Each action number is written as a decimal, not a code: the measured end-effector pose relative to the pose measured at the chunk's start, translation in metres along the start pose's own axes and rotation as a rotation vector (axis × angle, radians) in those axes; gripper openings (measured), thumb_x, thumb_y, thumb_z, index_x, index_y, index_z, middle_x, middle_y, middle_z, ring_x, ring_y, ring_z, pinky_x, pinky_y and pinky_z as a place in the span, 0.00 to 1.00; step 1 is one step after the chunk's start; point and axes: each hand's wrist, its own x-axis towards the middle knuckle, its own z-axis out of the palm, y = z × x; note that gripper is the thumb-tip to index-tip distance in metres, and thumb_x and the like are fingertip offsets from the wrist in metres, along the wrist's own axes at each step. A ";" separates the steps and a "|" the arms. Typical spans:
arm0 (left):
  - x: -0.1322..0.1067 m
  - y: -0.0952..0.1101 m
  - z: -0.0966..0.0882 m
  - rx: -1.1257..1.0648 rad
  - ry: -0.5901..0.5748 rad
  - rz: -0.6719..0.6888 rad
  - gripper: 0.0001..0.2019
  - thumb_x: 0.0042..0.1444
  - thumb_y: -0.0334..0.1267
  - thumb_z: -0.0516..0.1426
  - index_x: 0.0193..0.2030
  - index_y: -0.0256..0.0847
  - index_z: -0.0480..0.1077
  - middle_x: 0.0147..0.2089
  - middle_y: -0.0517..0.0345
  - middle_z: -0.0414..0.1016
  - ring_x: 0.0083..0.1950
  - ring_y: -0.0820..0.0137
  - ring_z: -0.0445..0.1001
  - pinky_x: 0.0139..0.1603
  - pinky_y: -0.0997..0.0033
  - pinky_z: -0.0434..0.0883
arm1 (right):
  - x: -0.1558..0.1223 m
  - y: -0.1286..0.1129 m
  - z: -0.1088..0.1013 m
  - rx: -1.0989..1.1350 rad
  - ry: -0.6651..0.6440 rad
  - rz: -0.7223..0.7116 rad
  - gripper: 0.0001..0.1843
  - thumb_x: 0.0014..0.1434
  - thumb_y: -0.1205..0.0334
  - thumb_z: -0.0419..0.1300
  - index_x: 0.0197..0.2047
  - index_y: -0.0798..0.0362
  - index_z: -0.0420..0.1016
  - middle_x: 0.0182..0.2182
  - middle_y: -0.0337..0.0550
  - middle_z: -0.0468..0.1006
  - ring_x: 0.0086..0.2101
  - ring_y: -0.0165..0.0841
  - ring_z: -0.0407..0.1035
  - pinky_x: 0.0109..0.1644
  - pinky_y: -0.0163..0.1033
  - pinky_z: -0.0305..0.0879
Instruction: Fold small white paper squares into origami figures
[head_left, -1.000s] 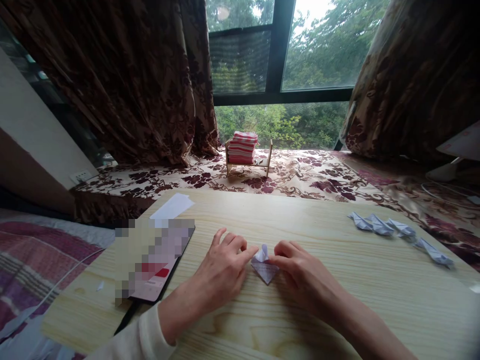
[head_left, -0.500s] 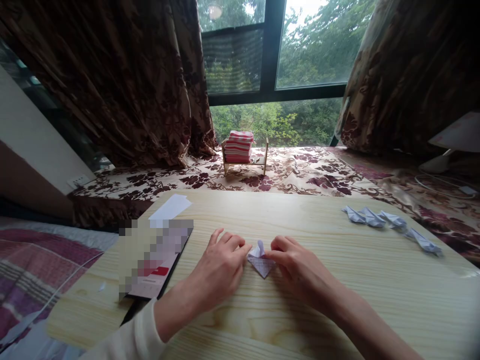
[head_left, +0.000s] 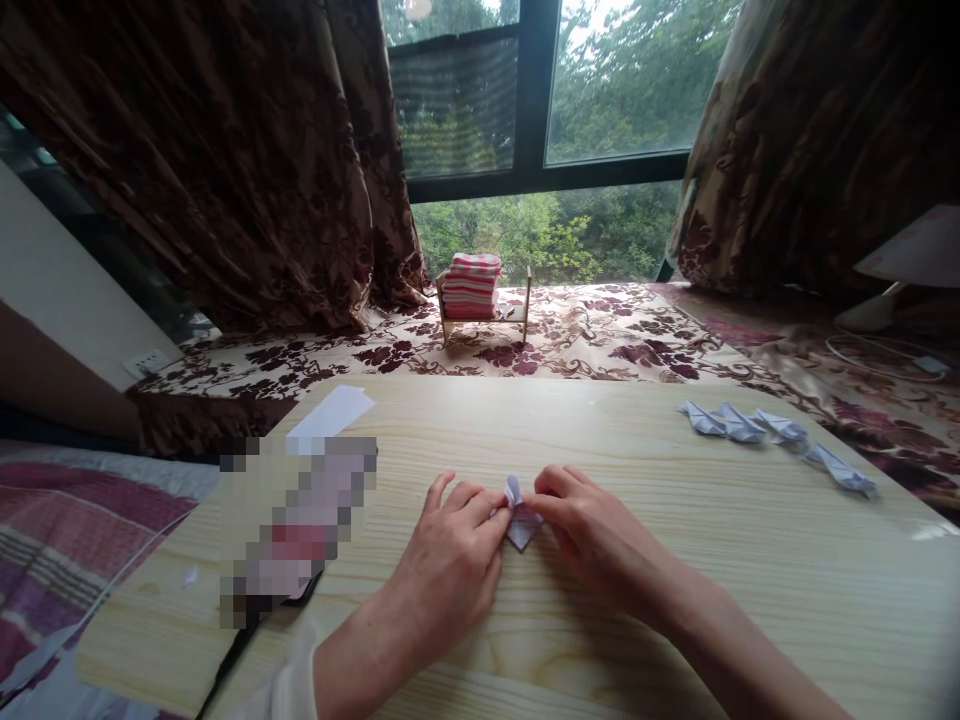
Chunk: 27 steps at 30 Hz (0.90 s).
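Observation:
A small folded piece of white paper lies on the wooden table, its pointed corner toward me and a narrow flap standing up at the back. From the left, my left hand holds its edge with closed thumb and forefinger, the other fingers curled loosely. On the opposite side my right hand grips the paper near the upright flap, its fingers bent inward. Both hands partly hide the paper. Several folded paper pieces sit in a slanting row at the table's far right.
A partly blurred phone with a black cable lies on the table at left. Behind it are white paper strips. Beyond the table, a small wooden rack holds striped folded cloths. A lamp stands far right.
My left fingertips have moved in over the paper's left side, closer to the upright flap. My right hand stays at the paper. The whole view has shifted slightly.

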 end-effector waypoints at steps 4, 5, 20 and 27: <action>-0.001 0.002 0.001 0.025 0.038 0.043 0.16 0.59 0.29 0.48 0.52 0.42 0.67 0.51 0.56 0.74 0.53 0.63 0.66 0.65 0.47 0.46 | 0.002 -0.001 -0.002 0.021 -0.039 0.032 0.22 0.52 0.82 0.50 0.40 0.51 0.76 0.35 0.45 0.70 0.38 0.34 0.64 0.41 0.36 0.63; -0.001 0.002 0.002 0.039 0.043 0.049 0.16 0.59 0.29 0.48 0.52 0.42 0.67 0.52 0.56 0.74 0.53 0.63 0.66 0.65 0.46 0.45 | 0.002 -0.001 -0.003 0.028 -0.046 0.040 0.24 0.50 0.83 0.49 0.41 0.51 0.77 0.35 0.45 0.70 0.38 0.34 0.64 0.41 0.36 0.62; 0.001 -0.001 0.002 0.118 -0.022 0.031 0.17 0.61 0.32 0.47 0.55 0.42 0.65 0.54 0.56 0.71 0.55 0.62 0.64 0.66 0.45 0.43 | -0.005 0.009 -0.003 0.054 0.011 0.003 0.26 0.51 0.82 0.49 0.41 0.48 0.79 0.32 0.43 0.71 0.34 0.32 0.65 0.37 0.35 0.63; 0.004 0.014 0.009 0.125 0.013 -0.073 0.18 0.64 0.40 0.44 0.57 0.40 0.64 0.57 0.52 0.68 0.58 0.59 0.62 0.65 0.42 0.44 | -0.007 0.010 -0.001 0.076 0.111 -0.031 0.28 0.51 0.82 0.47 0.47 0.48 0.75 0.35 0.44 0.71 0.35 0.32 0.67 0.38 0.37 0.66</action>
